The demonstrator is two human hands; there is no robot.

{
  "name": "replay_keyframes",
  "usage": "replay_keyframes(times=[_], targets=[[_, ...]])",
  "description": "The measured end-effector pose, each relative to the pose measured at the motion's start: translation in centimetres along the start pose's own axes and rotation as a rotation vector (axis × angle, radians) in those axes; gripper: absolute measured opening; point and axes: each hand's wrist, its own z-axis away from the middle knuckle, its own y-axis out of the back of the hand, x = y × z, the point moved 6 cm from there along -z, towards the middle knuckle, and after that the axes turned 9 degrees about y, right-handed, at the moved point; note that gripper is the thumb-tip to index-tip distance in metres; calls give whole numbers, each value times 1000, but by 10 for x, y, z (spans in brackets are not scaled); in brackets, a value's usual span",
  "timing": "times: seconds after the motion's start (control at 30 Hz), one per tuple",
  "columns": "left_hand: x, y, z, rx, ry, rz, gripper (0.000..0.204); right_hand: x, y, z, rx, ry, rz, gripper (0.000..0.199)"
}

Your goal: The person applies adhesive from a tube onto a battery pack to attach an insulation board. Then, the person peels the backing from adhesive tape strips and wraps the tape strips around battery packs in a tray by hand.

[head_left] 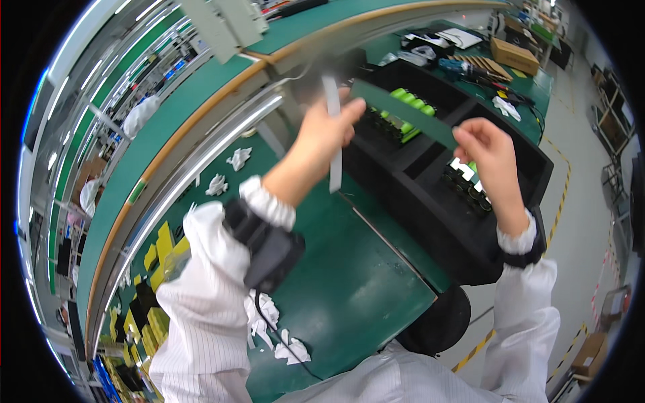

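Observation:
A dark green flat strip (403, 111) is stretched between my two hands above a black compartmented box. My left hand (326, 131) is closed at the strip's left end, and a narrow white strip (335, 161) hangs from the same hand. At the other end, my right hand (489, 158) pinches the green strip between thumb and fingers. Below it, bright green cylindrical cells (410, 101) stand grouped in the black box (430, 215). A second group of cells with white tops (467, 176) lies under my right hand, which partly hides it.
Crumpled white paper scraps (265, 316) lie on the green table (363, 262). Yellow foam pieces (158, 322) are at left. A black stool (440, 322) stands by the table's near corner. Beyond the box are a power drill (457, 66) and a cardboard box (514, 55).

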Motion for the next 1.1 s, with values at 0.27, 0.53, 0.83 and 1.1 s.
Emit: replay_keyframes(times=[0.27, 0.53, 0.83, 1.1], targets=[[-29, -25, -162, -114, 43, -198, 21, 123, 8, -69, -3, -425, 10, 17], [-93, -25, -232, -242, 190, -292, 18, 177, 10, -89, 14, -344, 429, 17], [-50, -75, -242, -559, -7, -302, 12, 72, 42, -145, -213, -187, 652, 20], [-118, -20, -301, -212, -72, -510, 8, 178, -35, -126, -166, -242, 837, 11]])
